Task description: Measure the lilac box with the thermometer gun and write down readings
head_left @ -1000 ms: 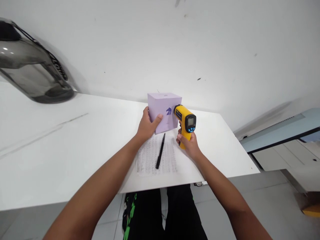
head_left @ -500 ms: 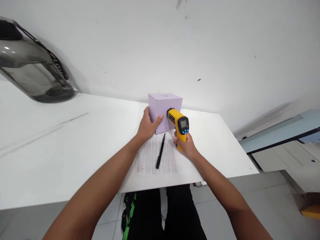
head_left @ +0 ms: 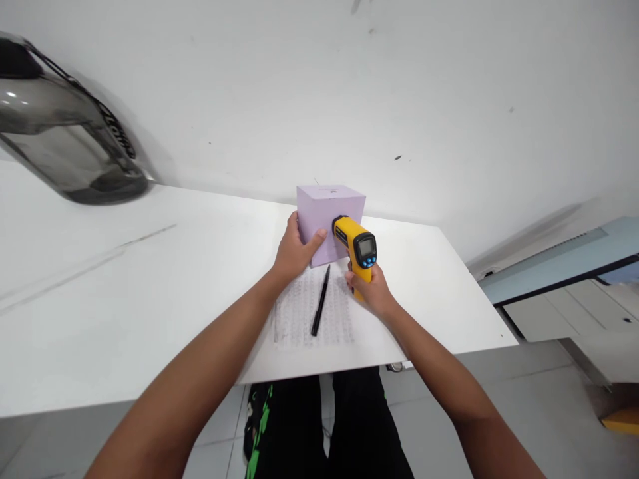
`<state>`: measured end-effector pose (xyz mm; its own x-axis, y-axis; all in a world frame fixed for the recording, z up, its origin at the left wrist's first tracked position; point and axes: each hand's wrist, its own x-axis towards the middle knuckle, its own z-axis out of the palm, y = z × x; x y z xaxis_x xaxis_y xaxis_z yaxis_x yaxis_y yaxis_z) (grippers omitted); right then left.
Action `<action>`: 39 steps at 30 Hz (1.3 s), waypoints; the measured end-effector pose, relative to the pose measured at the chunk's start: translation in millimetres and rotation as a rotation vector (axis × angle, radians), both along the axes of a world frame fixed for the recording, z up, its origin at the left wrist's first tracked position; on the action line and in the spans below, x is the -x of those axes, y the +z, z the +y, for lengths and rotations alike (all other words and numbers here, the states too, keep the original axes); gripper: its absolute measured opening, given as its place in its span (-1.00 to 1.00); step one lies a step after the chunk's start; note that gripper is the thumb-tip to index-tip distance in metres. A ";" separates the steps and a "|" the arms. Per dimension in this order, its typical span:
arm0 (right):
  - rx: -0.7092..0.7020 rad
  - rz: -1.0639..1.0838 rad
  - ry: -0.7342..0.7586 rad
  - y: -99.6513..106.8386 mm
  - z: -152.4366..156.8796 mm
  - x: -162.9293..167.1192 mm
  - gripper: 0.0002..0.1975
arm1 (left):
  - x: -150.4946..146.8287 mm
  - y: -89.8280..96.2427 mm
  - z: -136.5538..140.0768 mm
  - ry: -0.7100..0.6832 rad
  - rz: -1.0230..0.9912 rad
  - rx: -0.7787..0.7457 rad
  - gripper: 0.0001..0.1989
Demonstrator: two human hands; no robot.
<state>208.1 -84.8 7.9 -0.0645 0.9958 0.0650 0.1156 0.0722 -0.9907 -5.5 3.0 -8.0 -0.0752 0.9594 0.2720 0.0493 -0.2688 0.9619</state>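
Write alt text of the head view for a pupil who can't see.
The right hand points a yellow, black-trimmed pistol-shaped device at a lilac cubic box, held by the left hand on a white table. A black pen lies on printed white paper in front; a grey translucent bottle is at far left.

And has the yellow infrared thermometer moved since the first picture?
Yes, to the left: judged against the unmoved black pen, the yellow infrared thermometer is nearer and overlaps more of the lilac box.
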 end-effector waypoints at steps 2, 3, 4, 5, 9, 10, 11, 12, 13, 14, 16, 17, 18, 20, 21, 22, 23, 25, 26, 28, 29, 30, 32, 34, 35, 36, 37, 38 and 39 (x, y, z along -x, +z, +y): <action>-0.004 -0.008 -0.004 -0.8 0.3 -0.4 -0.40 | 0.0 0.6 -0.3 0.000 0.002 -0.001 -0.05; -0.005 -0.012 -0.006 -1.1 0.5 -0.7 -0.40 | 0.1 0.8 -0.4 0.001 0.005 0.000 -0.05; -0.006 -0.016 -0.008 -1.3 0.7 -0.8 -0.40 | 0.1 1.0 -0.5 0.002 0.007 0.001 -0.05; -0.008 -0.020 -0.008 -1.2 0.7 -0.9 -0.40 | 0.1 1.1 -0.5 0.002 0.008 0.000 -0.05; -0.071 -0.043 0.007 0.3 -1.5 -0.1 -0.41 | 0.1 -0.4 0.4 0.004 0.004 -0.004 -0.07; -0.099 -0.056 0.010 0.6 -2.7 0.5 -0.43 | 0.1 -1.0 0.8 0.005 0.002 -0.003 -0.07; -0.131 -0.073 0.005 0.6 -4.0 1.1 -0.45 | 0.1 -1.7 1.2 0.006 -0.002 0.000 -0.07; -0.166 -0.091 -0.012 0.5 -5.3 1.8 -0.46 | 0.2 -2.3 1.5 0.006 -0.006 0.005 -0.07; -0.204 -0.110 -0.043 0.1 -6.5 2.5 -0.48 | 0.3 -2.9 1.8 0.008 -0.011 0.010 -0.07; -0.242 -0.129 -0.085 -0.4 -7.5 3.2 -0.49 | 0.4 -3.4 2.0 0.011 -0.013 0.014 -0.06; -0.305 -0.164 -0.181 -1.1 -8.5 4.4 -0.49 | 0.8 -4.0 2.4 0.014 -0.012 0.014 -0.04; -0.326 -0.179 -0.225 -1.1 -8.4 4.8 -0.51 | 1.1 -4.2 2.6 0.013 -0.011 0.012 -0.04; -0.341 -0.190 -0.264 -0.8 -8.1 5.0 -0.52 | 1.4 -4.3 2.8 0.012 -0.007 0.012 -0.04; -0.350 -0.204 -0.330 0.8 -6.9 4.8 -0.55 | 2.4 -4.8 3.6 0.011 0.003 0.023 -0.05; -0.348 -0.208 -0.355 1.9 -6.3 4.4 -0.56 | 2.9 -5.3 4.2 0.015 0.010 0.034 -0.05; -0.343 -0.211 -0.374 3.0 -5.7 4.0 -0.57 | 3.4 -6.0 5.0 0.021 0.016 0.045 -0.04; -0.337 -0.214 -0.387 4.0 -5.2 3.6 -0.58 | 3.9 -6.9 5.9 0.029 0.020 0.053 -0.03; -0.329 -0.216 -0.400 5.3 -4.7 3.0 -0.57 | 4.6 -9.1 7.8 0.038 0.016 0.053 -0.02; -0.328 -0.216 -0.402 5.5 -4.6 3.0 -0.56 | 4.8 -10.1 8.7 0.039 0.008 0.047 -0.02; -0.324 -0.220 -0.399 5.2 -4.6 3.5 -0.54 | 4.7 -11.7 9.8 0.037 -0.009 0.034 -0.01; -0.322 -0.224 -0.397 4.8 -4.7 3.9 -0.53 | 4.5 -12.1 9.9 0.037 -0.014 0.030 -0.01; -0.320 -0.226 -0.394 4.3 -4.7 4.3 -0.52 | 4.3 -12.1 9.8 0.038 -0.016 0.029 -0.02; -0.317 -0.227 -0.389 3.3 -4.5 5.0 -0.49 | 4.0 -11.4 9.1 0.038 -0.016 0.029 -0.02; -0.317 -0.221 -0.387 2.7 -4.1 5.3 -0.47 | 3.8 -10.2 8.4 0.032 -0.021 0.031 -0.02; -0.315 -0.216 -0.386 2.5 -3.9 5.3 -0.46 | 3.8 -9.6 8.1 0.029 -0.024 0.031 -0.02; -0.313 -0.212 -0.386 2.3 -3.7 5.3 -0.46 | 3.9 -9.1 7.9 0.028 -0.026 0.030 -0.01; -0.310 -0.208 -0.385 2.3 -3.5 5.2 -0.46 | 3.9 -8.7 7.8 0.029 -0.026 0.030 -0.01; -0.306 -0.204 -0.385 2.4 -3.4 5.2 -0.46 | 3.8 -8.3 7.8 0.030 -0.024 0.029 -0.02; -0.301 -0.201 -0.384 2.5 -3.4 5.1 -0.46 | 3.7 -7.8 7.7 0.030 -0.021 0.028 -0.02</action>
<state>203.0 -88.2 10.5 0.2610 0.8892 0.3758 0.3753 0.2652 -0.8881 -9.2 10.7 -15.8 -0.1097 0.9639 0.2427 0.0368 -0.2400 0.9701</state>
